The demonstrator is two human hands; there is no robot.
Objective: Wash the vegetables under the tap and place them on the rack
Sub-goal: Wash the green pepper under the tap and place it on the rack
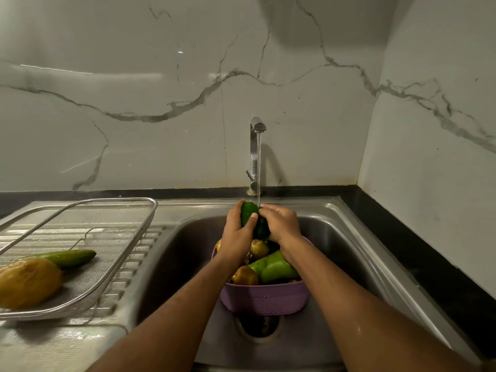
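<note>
- Grey marble tiles (134,76) with dark wavy lines cover the wall behind a shiny steel sink (349,237).
- A black desk (429,251) runs along the back and the right side of the sink.
- A silver tap (255,146) stands at the back of the sink, and a thin stream of water (259,170) falls straight down from it.
- The person holds a dark green cucumber (248,214) right under the water, above the sink.
- The left hand (239,232) wraps around the left side of the cucumber, with its thumb pressed on the front.
- The right hand (281,224) grips the right side, and its fingers (268,209) curl tight on the top of the cucumber where the water lands.
- A purple basket (264,298) with tiny holes sits in the sink, just below the hands.
- Inside the basket lie a light green pepper (273,268) and some brown potatoes (245,275).
- A wire mesh rack (107,237) sits on the ribbed steel board to the left of the sink.
- On the rack lie a long green cucumber (69,257) and a big yellow-brown vegetable (28,281), and the two touch each other.
</note>
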